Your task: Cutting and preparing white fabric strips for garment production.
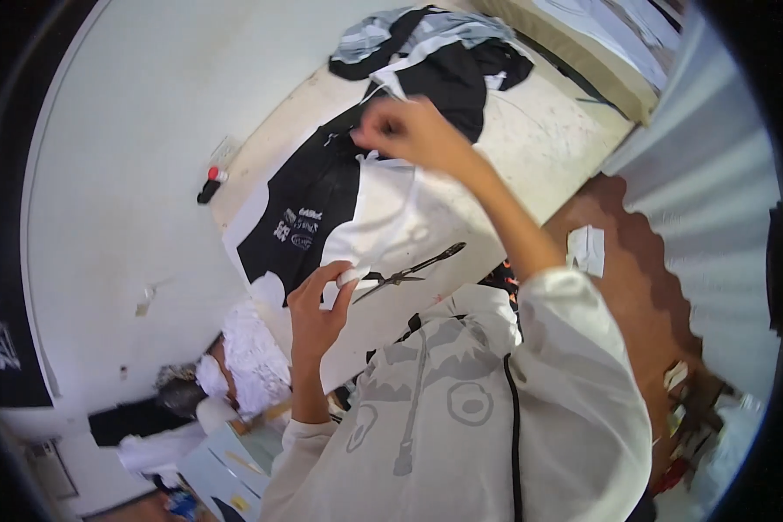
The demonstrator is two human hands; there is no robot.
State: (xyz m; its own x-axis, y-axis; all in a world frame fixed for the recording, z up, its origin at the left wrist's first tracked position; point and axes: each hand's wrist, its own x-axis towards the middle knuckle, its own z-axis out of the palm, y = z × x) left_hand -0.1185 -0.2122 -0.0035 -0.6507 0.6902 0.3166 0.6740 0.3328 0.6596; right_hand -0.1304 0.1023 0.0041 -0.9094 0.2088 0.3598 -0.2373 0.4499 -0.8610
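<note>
My left hand (317, 304) pinches a small white object (348, 277) between thumb and fingertips, just below the near edge of a black garment piece. A pale, thin strip runs upward from near it over the white cloth (383, 204). My right hand (409, 130) is raised over the upper part of the black cloth (331, 178), its fingers curled together and blurred, so what they hold cannot be made out. White prints mark the black cloth's lower end. Black-handled scissors (398, 278) lie with parted blades to the right of my left hand.
A pale table (531, 130) carries the cloth. Grey, white and black garments (426, 39) are heaped at its far end. A small red-and-black object (210, 184) lies at the left edge by the wall. White fabric (250, 361) is piled at lower left. White paper (586, 250) lies on the brown floor.
</note>
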